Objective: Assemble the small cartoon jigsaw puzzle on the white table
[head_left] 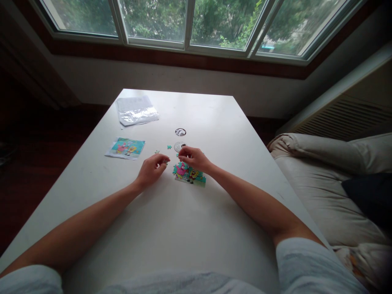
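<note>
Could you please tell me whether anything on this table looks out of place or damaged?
Nothing looks spilled or plainly damaged. The puzzle has a ragged left edge and a loose piece lies apart from it, which is ordinary for one only partly joined. The plastic packet at the far end lies slightly askew.

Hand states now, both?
Left hand: curled, small piece at its grip; can't tell if held.
Right hand: curled by the puzzle's far edge; can't tell if holding anything.
</note>
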The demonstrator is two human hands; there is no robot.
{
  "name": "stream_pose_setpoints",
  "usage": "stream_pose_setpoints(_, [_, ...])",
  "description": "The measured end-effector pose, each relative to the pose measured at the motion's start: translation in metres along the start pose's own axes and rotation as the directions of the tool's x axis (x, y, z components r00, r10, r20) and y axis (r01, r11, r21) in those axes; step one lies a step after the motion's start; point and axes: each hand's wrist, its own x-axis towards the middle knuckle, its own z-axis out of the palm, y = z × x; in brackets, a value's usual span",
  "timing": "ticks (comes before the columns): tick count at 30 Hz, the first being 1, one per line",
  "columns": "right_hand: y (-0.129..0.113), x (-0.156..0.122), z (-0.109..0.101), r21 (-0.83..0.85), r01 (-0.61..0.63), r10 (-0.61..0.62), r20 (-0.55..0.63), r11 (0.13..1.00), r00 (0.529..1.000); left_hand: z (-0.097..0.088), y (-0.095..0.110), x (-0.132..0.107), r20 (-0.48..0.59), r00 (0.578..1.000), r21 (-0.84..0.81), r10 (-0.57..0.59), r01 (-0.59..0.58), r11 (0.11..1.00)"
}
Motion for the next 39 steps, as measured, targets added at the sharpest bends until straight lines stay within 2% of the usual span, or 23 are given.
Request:
stream_pose_setpoints(4, [0.0, -0.022, -0.012, -0.049, -0.014, 0.017, 0.044, 0.999, 0.999, 0.007, 0.004, -0.003, 0.023, 0.999, -0.015, -0.047, 0.047, 0.999])
stream_pose_setpoints(8, [0.0, -0.037, -0.015, -0.062, -0.018, 0.02, 0.038, 0.998, 0.999, 0.01, 0.008, -0.006, 0.046, 0.997, -0.007, -0.063, 0.063, 0.998])
stream_pose_setpoints(18, [-0.001, -0.048, -0.011, -0.069, 0.038, -0.034, 0.055, 0.997, 0.998, 0.017, 0.003, -0.013, 0.099, 0.993, -0.115, -0.07, 0.081, 0.99])
stream_pose_setpoints(29, [-0.001, -0.052, -0.007, -0.102, 0.016, -0.009, 0.066, 0.995, 0.998, 0.01, 0.017, -0.013, 0.149, 0.989, 0.138, 0.005, -0.026, 0.99])
stream_pose_setpoints(39, [-0.001, -0.052, -0.007, -0.113, 0.018, -0.009, 0.084, 0.993, 0.996, 0.014, 0.018, -0.017, 0.191, 0.981, 0.223, 0.018, -0.061, 0.973])
